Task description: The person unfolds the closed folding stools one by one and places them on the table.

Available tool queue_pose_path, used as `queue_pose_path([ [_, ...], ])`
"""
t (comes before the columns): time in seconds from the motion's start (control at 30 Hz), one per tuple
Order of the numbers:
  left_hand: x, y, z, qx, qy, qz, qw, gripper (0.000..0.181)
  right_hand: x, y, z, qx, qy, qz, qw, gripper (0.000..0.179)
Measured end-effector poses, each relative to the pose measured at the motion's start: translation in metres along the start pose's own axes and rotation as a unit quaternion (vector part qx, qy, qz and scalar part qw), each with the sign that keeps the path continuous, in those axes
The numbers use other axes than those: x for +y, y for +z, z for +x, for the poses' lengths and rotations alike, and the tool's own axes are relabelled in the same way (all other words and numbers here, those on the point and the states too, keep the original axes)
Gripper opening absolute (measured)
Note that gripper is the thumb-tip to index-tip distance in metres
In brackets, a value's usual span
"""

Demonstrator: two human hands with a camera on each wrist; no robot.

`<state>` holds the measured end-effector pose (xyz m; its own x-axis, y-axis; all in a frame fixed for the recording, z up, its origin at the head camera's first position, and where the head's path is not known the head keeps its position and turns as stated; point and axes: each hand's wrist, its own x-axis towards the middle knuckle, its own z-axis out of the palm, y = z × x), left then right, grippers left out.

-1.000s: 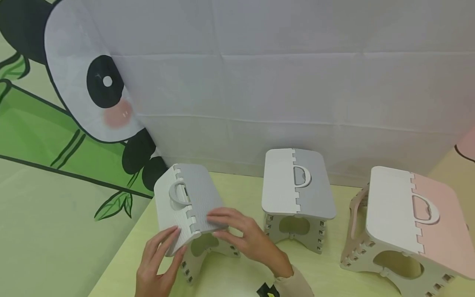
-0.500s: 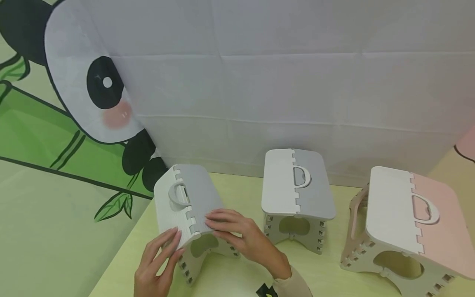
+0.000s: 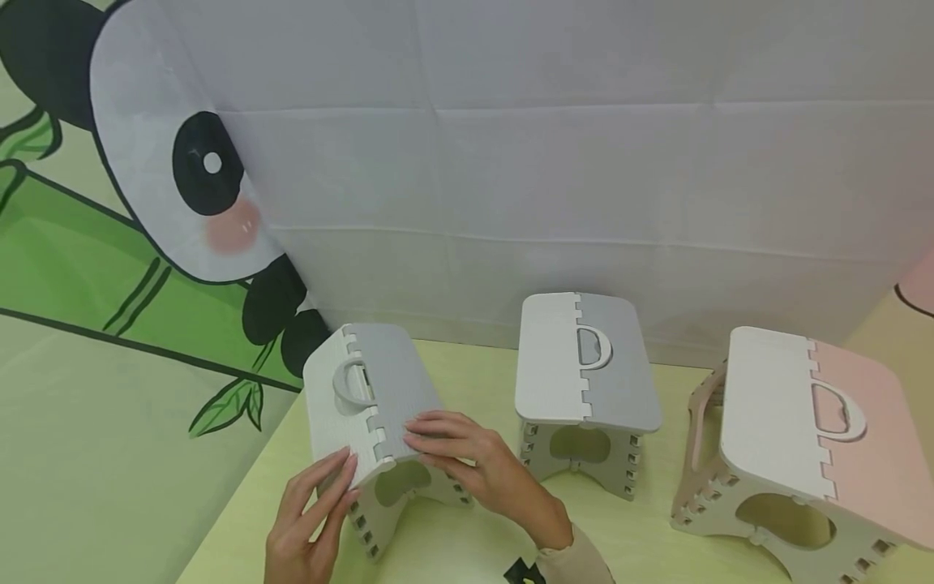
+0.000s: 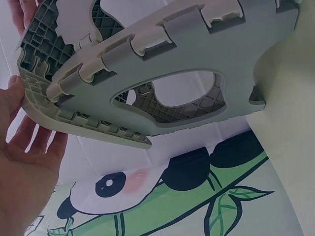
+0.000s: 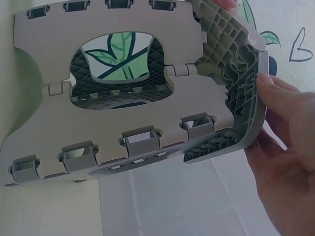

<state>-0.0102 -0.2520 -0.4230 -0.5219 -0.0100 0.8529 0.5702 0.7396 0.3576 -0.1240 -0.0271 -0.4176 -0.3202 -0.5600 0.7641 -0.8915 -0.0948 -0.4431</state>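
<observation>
A white and grey folding stool (image 3: 400,381) stands at the left of the table, its seat peaked along the middle hinge and both halves sloping down. A loop handle (image 3: 353,381) sits at that hinge. My left hand (image 3: 310,515) holds the near corner of the white half, thumb at the front rim and fingers over the top. On the grey half, my right hand (image 3: 481,462) grips the near edge, with fingers on top and thumb at the rim. Both wrist views show the ribbed underside and a leg panel (image 4: 172,64) with an oval opening.
A second white and grey stool (image 3: 547,357) stands upright with a flat seat right of the held one. Farther right is a larger white and pink stool (image 3: 773,414). Behind the pale table (image 3: 467,551) hangs a cloth (image 3: 511,178) with a panda print.
My left thumb and fingers have shifted slightly left along the seat corner, and my right fingertips a little left too. The stools stand as before.
</observation>
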Motion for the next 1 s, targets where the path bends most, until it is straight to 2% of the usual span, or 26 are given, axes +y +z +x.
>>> queue_pose_path([
  [0.27,0.008,0.0,0.008,0.024,0.03,-0.023,0.999,0.045,-0.002,-0.001,0.001,-0.004,0.002,0.001,1.0,0.037],
  [0.57,-0.011,0.001,-0.005,0.02,0.033,-0.03,0.9988,0.043,-0.003,-0.002,0.001,-0.003,-0.007,-0.012,0.9999,0.037],
  [0.7,-0.014,0.001,-0.006,0.019,0.033,-0.031,0.9988,0.042,-0.003,-0.003,0.002,-0.004,-0.012,-0.013,0.9998,0.038],
  [0.9,0.006,0.0,0.009,0.03,0.043,-0.025,0.9983,0.043,-0.002,-0.004,0.002,-0.004,-0.019,-0.017,0.9997,0.038],
  [1.0,0.008,0.0,0.011,0.03,0.044,-0.022,0.9983,0.043,-0.001,-0.003,0.001,-0.002,-0.02,-0.019,0.9996,0.037],
])
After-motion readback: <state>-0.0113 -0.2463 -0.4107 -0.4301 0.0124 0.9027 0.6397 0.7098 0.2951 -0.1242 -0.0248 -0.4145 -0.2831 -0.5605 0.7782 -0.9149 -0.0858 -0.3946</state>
